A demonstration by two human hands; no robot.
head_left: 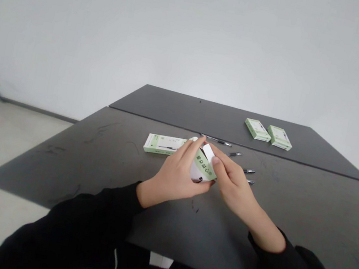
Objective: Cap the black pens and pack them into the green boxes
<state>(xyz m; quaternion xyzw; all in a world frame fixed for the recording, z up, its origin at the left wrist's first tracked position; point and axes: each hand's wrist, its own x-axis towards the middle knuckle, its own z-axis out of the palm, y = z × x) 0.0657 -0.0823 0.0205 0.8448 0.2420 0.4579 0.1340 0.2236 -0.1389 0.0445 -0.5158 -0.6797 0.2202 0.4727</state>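
A small green-and-white cardboard pen box (204, 166) is held above the table between both hands, tilted, with a white flap standing up at its end. My left hand (178, 171) wraps round its left side, fingers over the top and thumb beneath. My right hand (234, 179) grips the right end, its thumb at the white flap (208, 152). What is inside the box is hidden. Just behind my left hand, another green-and-white box (160, 142) lies flat on the table. Several pens, among them a black-and-clear pen (234, 154), lie behind my right hand, partly covered by it.
Two closed green-and-white boxes, a left one (257, 130) and a right one (280, 137), lie on the far dark table (177, 106). A seam separates it from the near dark table (91, 160). A pale wall (197, 31) stands behind.
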